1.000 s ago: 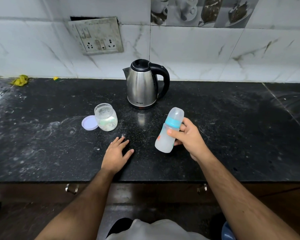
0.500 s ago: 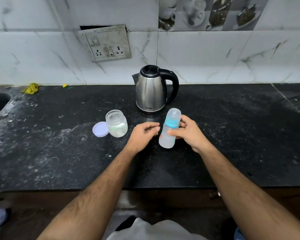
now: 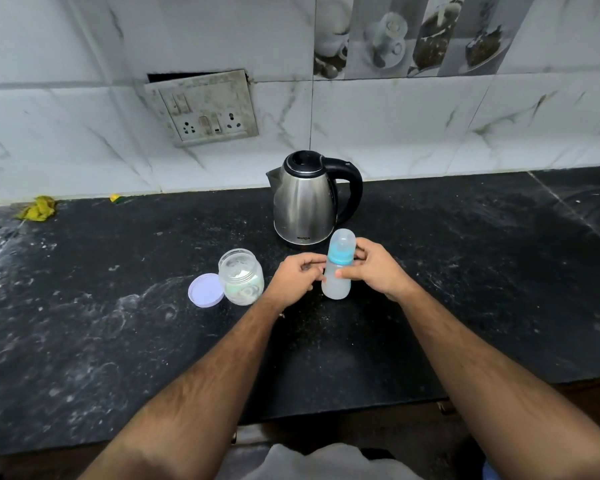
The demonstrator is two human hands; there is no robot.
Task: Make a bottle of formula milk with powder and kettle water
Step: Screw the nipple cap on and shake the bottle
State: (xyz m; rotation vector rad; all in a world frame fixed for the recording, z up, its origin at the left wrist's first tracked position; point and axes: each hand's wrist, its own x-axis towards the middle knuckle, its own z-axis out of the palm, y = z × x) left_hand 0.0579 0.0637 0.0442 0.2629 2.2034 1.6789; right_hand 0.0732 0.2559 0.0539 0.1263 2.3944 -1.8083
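Head view — status?
— Baby bottle (image 3: 336, 271) upright at frame centre, below kettle (image 3: 305, 202); right hand (image 3: 374, 268) grips it, left hand (image 3: 297, 275) curled against it, hold unclear.
— Advice?
— Steady base, twist collar squarely.

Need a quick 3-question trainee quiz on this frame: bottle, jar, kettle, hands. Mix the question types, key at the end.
1. True or false: the jar has its lid screwed on.
2. Which hand grips the bottle around its body? A) left hand B) right hand C) neither
3. Fill in: the kettle stands ___ the bottle, nearer the wall.

Key:
1. False. The lid lies flat on the counter, to the left of the open jar.
2. B. The right hand wraps the bottle; the left hand's fingertips sit at its blue collar, though the exact contact is hard to tell.
3. Behind.
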